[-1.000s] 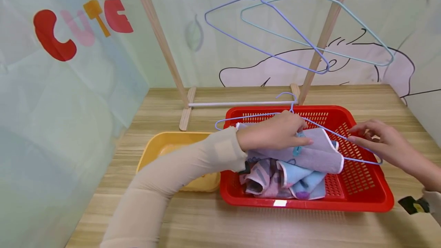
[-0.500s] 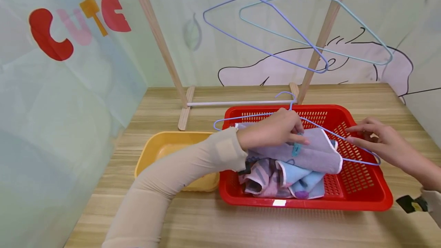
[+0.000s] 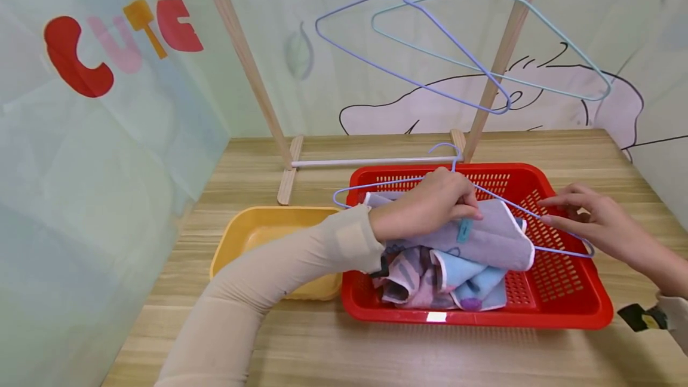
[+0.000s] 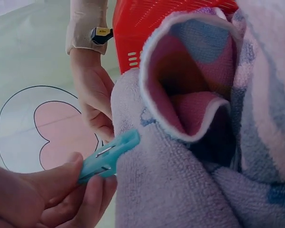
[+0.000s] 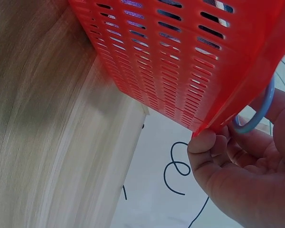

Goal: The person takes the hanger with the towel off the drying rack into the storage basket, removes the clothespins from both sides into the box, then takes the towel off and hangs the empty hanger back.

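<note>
My left hand (image 3: pixel 427 205) pinches a teal clothespin (image 4: pixel 109 156) between thumb and fingers, and the peg's front end is on the folded edge of a grey towel (image 3: pixel 494 243). That towel lies folded over the lower bar of a periwinkle wire hanger (image 3: pixel 561 251). The hanger rests across the red basket (image 3: pixel 478 316), its hook toward the back. At the hanger's right arm, my right hand (image 3: pixel 602 220) holds the wire between thumb and fingers, close to the basket's rim. Pink and blue patterned towels (image 3: pixel 478 291) lie bunched in the basket below. My left hand hides part of the hanger.
A yellow tub (image 3: pixel 236 243) stands left of the basket, partly behind my left sleeve. Behind is a wooden rack (image 3: pixel 244 58) with a white bottom bar (image 3: pixel 371 162). A purple hanger (image 3: pixel 365 64) and a mint hanger (image 3: pixel 559 31) hang above the basket.
My left hand has shifted slightly left at the clothespin, its fingers drawing a little more together. The right hand, the hanger and the towels stay almost still.
</note>
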Action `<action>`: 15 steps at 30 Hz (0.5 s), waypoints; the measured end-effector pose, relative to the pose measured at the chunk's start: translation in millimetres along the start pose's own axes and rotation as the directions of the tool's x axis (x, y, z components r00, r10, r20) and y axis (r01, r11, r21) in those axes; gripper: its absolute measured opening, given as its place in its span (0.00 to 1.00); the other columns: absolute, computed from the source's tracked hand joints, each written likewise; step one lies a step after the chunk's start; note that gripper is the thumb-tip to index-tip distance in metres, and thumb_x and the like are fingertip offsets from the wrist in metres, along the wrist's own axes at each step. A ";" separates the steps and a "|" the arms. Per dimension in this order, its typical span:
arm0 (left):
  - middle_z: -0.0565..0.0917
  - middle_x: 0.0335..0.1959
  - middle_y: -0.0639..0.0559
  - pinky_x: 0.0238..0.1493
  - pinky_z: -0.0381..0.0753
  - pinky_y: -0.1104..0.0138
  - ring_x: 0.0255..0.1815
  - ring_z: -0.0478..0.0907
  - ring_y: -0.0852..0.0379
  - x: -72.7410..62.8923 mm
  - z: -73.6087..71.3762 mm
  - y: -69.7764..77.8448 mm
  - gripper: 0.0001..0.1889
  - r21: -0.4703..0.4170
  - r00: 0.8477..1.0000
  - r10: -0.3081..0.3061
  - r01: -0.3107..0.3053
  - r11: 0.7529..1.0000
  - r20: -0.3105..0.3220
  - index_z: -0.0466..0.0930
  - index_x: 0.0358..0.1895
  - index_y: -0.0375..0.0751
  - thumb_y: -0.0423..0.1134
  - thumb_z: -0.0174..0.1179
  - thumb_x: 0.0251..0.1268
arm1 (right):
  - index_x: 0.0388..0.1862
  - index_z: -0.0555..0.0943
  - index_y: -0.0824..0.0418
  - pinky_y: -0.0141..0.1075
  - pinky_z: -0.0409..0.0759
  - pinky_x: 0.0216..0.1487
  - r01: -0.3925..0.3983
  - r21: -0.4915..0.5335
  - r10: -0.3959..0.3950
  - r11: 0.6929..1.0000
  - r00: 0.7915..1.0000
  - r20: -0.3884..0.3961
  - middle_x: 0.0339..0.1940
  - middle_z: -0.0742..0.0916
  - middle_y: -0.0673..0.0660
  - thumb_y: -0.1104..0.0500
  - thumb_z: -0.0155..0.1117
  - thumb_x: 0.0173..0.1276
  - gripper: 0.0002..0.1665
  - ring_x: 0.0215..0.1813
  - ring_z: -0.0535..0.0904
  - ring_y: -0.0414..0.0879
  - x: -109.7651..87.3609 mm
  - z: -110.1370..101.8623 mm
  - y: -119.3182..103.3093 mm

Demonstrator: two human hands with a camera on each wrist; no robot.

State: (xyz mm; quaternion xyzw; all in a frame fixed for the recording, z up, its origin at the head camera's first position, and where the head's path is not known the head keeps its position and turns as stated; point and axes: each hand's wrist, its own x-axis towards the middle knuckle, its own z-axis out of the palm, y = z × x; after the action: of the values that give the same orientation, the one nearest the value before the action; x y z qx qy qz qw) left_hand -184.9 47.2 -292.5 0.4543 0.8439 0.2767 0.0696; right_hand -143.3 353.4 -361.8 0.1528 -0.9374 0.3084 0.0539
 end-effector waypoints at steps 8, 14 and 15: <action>0.83 0.23 0.60 0.31 0.69 0.77 0.26 0.73 0.66 -2.2 -5.1 3.6 0.07 -0.005 0.999 0.014 -0.014 1.000 -0.040 0.88 0.32 0.42 0.40 0.67 0.66 | 0.54 0.83 0.69 0.29 0.78 0.27 0.000 0.007 0.000 1.000 1.000 -0.001 0.45 0.80 0.60 0.66 0.71 0.64 0.19 0.35 0.71 0.40 0.2 -0.1 0.4; 0.82 0.21 0.58 0.33 0.67 0.75 0.26 0.72 0.65 -4.3 -8.2 4.2 0.07 0.012 0.997 0.035 -0.034 0.999 -0.066 0.88 0.31 0.43 0.41 0.67 0.65 | 0.53 0.83 0.69 0.29 0.78 0.26 0.002 0.017 -0.002 1.000 1.000 0.005 0.44 0.79 0.60 0.68 0.70 0.64 0.18 0.35 0.70 0.40 0.8 0.3 0.1; 0.82 0.20 0.58 0.34 0.67 0.75 0.26 0.71 0.65 -4.6 -8.9 4.5 0.08 0.022 0.997 0.042 -0.041 0.999 -0.072 0.87 0.31 0.43 0.42 0.67 0.65 | 0.53 0.83 0.69 0.29 0.78 0.26 0.001 0.016 -0.001 1.000 1.000 0.003 0.44 0.79 0.60 0.68 0.70 0.64 0.18 0.35 0.71 0.40 0.9 0.5 0.1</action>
State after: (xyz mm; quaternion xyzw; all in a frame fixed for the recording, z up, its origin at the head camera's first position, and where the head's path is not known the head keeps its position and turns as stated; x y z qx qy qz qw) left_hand -182.2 41.8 -283.2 0.4621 0.8390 0.2857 0.0288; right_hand -144.2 353.0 -362.0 0.1541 -0.9350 0.3154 0.0514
